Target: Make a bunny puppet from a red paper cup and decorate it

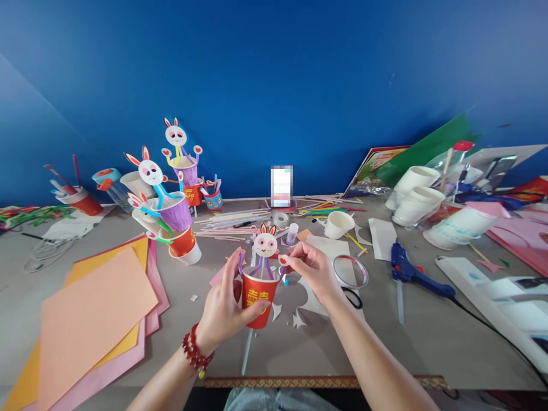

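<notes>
My left hand (pixel 226 299) is wrapped around a red paper cup (pixel 258 299) with yellow lettering, held above the table's near edge. Out of the cup rises a white paper rabbit head (pixel 266 244) with pink-and-orange ears, on purple pipe-cleaner limbs. A clear stick (pixel 247 351) sticks out below the cup. Between thumb and fingers, my right hand (pixel 310 268) pinches a small white paper disc with a red heart (pixel 283 260), at the end of the right purple limb. The left limb's tip is partly hidden by my left fingers.
Similar rabbit cups (pixel 175 214) stand at the left behind stacked coloured paper (pixel 94 319). A blue glue gun (pixel 417 274) with its cord lies to the right, near a tape roll (pixel 351 270) and scissors (pixel 353 298). White paper cups, sticks, paper scraps and a blurred phone screen (pixel 281 187) are farther back.
</notes>
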The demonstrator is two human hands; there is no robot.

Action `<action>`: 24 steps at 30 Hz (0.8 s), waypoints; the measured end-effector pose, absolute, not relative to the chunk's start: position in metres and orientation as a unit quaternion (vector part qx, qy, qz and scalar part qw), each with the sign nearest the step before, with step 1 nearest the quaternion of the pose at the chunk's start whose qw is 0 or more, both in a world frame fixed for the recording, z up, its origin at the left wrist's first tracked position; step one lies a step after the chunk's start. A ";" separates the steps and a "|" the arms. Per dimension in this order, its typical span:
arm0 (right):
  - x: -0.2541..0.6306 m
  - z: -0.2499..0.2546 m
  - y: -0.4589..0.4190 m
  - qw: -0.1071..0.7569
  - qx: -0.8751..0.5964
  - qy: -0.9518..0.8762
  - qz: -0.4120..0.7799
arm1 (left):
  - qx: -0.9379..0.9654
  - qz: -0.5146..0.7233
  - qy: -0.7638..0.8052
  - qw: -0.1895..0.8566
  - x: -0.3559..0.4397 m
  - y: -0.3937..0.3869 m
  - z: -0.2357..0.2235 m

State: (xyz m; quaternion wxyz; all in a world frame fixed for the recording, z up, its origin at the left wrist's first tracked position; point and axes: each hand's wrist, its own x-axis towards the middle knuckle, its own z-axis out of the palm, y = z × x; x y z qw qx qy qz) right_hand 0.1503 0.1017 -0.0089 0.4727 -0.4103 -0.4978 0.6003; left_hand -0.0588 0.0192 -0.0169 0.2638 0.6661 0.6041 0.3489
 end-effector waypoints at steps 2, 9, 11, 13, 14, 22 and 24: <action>0.149 -0.010 0.101 0.477 -0.415 -0.511 0.582 | 0.666 0.351 0.604 0.263 -0.059 0.019 -0.017; 0.149 -0.015 0.100 0.481 -0.419 -0.550 0.540 | 0.662 0.359 0.603 0.263 -0.058 0.019 -0.018; 0.149 -0.014 0.099 0.477 -0.416 -0.551 0.544 | 0.664 0.363 0.600 0.258 -0.058 0.019 -0.018; 0.149 -0.012 0.098 0.472 -0.418 -0.553 0.545 | 0.667 0.364 0.599 0.252 -0.058 0.019 -0.019; 0.149 -0.011 0.097 0.469 -0.421 -0.554 0.544 | 0.667 0.365 0.600 0.249 -0.058 0.019 -0.019; 0.147 -0.007 0.096 0.445 -0.417 -0.555 0.565 | 0.672 0.370 0.599 0.231 -0.059 0.019 -0.020; 0.147 -0.008 0.096 0.424 -0.415 -0.554 0.584 | 0.674 0.369 0.598 0.226 -0.059 0.019 -0.020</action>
